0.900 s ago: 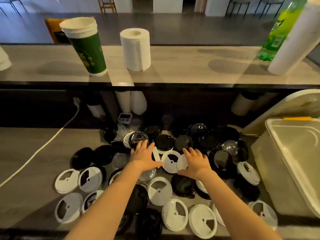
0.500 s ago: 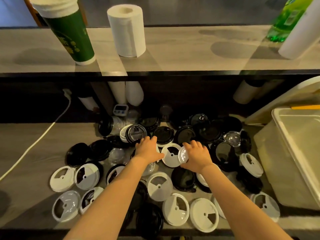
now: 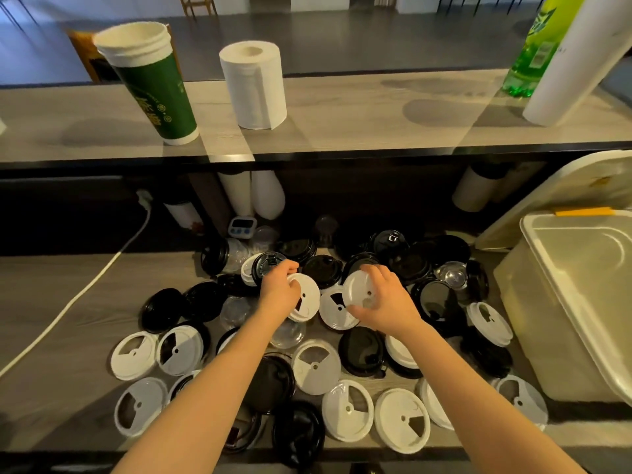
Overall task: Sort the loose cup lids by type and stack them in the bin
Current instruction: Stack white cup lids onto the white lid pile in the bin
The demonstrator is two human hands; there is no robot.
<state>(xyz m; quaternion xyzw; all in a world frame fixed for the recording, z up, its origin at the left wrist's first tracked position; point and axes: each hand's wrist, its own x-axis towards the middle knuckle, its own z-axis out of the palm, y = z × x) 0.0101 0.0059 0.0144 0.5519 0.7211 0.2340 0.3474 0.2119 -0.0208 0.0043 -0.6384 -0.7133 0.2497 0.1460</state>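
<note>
White, both newly lifted off the bench (image 3: 68, 302): the left hand (image 3: 278, 289) grip holds the left lid (image 3: 307, 297), the right hand (image 3: 388, 304) the right lid (image 3: 357, 287); matching, likely stacked next.

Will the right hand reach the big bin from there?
Probably yes. The right hand, gripping a white lid, sits near the open bin, and only loose lids lie between them.

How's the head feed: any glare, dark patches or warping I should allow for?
Head view: wide-angle warping tilts the green cup; a pale light streak crosses the upper counter; back black lids merge into shadow; front white lids read clearly.
</note>
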